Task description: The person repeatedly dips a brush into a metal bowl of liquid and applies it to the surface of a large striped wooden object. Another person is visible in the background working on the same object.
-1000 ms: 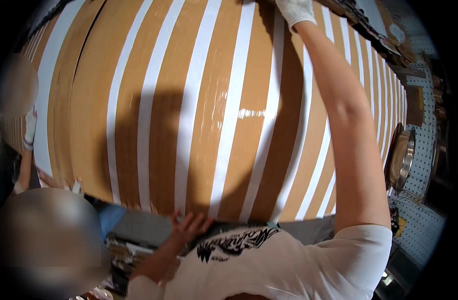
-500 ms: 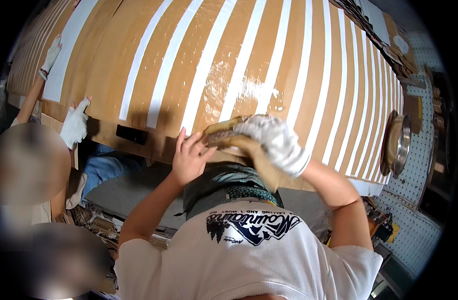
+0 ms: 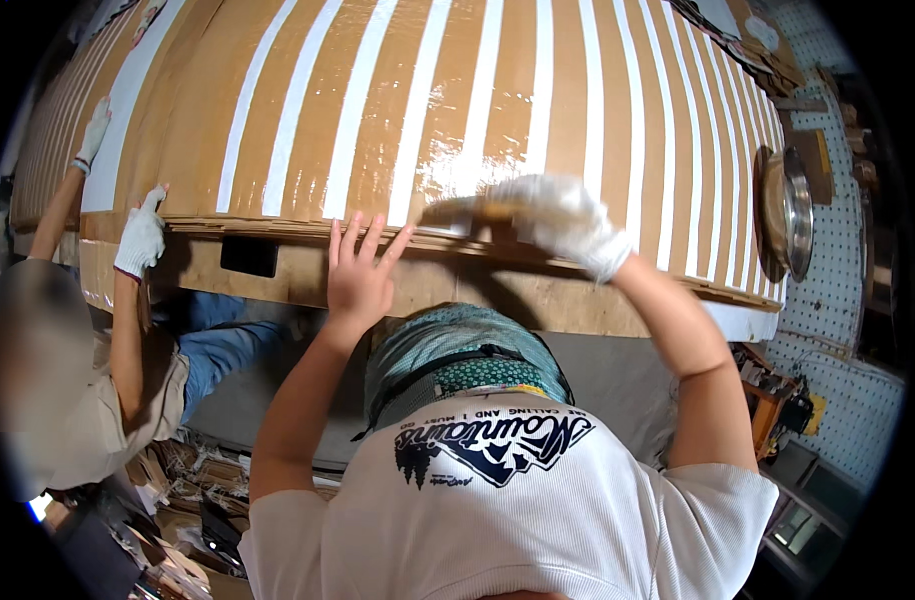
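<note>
A wide stack of brown cardboard sheets (image 3: 248, 222) lies before me, its face banded with white strips (image 3: 423, 95). The brown parts shine wet in the middle. My left hand (image 3: 361, 280) is bare, its fingers spread on the near edge of the cardboard. In my right hand (image 3: 563, 220), which wears a white knit glove, is a wide, flat brush (image 3: 468, 212) with a tan wooden body. The brush is at the near edge, just right of my left fingertips. Motion smears it, so whether its bristles touch the cardboard is unclear.
At the left a co-worker's gloved hands (image 3: 143, 238) rest on the cardboard. A metal basin (image 3: 798, 213) stands at the right end. A dark rectangular thing (image 3: 249, 257) sits below the near edge. Cardboard scraps (image 3: 168, 510) litter the lower left floor.
The brush has swung up level from its tilted pose, my right hand rising with it. My left fingers have straightened onto the edge. The view has shifted; the co-worker has leaned back.
</note>
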The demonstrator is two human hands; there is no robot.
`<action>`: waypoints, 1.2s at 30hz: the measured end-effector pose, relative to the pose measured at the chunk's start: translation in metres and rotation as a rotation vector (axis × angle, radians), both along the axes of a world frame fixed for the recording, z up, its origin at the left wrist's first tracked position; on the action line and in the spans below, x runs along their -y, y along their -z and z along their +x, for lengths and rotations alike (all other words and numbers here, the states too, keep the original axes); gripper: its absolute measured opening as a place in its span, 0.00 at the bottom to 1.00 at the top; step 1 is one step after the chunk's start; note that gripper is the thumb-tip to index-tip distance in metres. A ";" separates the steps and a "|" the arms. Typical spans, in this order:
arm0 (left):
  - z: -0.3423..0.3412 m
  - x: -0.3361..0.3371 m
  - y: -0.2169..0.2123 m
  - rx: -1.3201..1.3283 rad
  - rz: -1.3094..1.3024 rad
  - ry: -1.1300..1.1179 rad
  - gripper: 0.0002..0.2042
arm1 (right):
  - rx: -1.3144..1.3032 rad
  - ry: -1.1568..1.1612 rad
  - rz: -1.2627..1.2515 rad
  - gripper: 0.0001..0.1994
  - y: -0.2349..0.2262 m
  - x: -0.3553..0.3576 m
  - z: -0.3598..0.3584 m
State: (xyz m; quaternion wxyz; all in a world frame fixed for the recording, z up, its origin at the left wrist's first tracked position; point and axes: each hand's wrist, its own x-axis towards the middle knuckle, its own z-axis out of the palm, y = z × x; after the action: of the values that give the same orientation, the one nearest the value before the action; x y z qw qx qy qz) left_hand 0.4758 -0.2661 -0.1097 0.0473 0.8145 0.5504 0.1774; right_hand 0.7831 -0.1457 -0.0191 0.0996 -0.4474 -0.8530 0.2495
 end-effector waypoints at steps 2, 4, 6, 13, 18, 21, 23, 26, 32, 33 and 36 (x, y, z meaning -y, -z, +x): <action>0.005 0.004 -0.005 0.007 0.015 0.002 0.40 | 0.157 0.097 0.127 0.16 -0.008 -0.022 0.015; 0.014 0.011 -0.007 0.022 0.009 0.024 0.40 | -0.030 0.206 0.384 0.16 -0.013 -0.044 0.026; 0.026 0.008 -0.006 0.037 0.003 0.075 0.40 | -0.515 0.262 0.228 0.13 0.050 -0.033 0.062; 0.057 -0.014 -0.015 0.006 0.075 0.053 0.35 | 0.220 0.201 -0.054 0.13 -0.020 -0.004 0.041; 0.060 -0.023 -0.016 -0.043 0.034 0.076 0.31 | 0.146 0.429 0.216 0.20 -0.025 -0.104 0.037; 0.057 -0.021 -0.002 -0.114 0.087 0.055 0.31 | 0.018 0.459 0.293 0.20 -0.013 -0.194 0.041; 0.059 -0.023 0.003 -0.138 0.090 0.066 0.26 | 0.086 0.486 0.343 0.19 -0.007 -0.258 0.049; 0.050 -0.022 -0.003 -0.166 -0.011 0.104 0.24 | 0.112 0.533 0.323 0.20 -0.009 -0.346 0.055; 0.045 -0.004 0.018 -0.325 0.091 0.066 0.20 | 0.091 0.540 0.236 0.21 0.001 -0.499 0.063; 0.043 0.000 0.024 -0.332 0.093 0.067 0.22 | 0.041 0.554 0.280 0.20 0.001 -0.509 0.063; 0.042 0.005 0.029 -0.369 0.086 0.063 0.26 | 0.063 0.549 0.381 0.21 0.018 -0.555 0.068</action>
State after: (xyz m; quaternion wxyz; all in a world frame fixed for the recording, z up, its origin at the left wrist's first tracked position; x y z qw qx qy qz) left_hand 0.5183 -0.2710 -0.1390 -0.0839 0.8514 0.5157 0.0469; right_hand 0.8515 0.4092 -0.0375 0.2186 -0.6414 -0.7345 0.0352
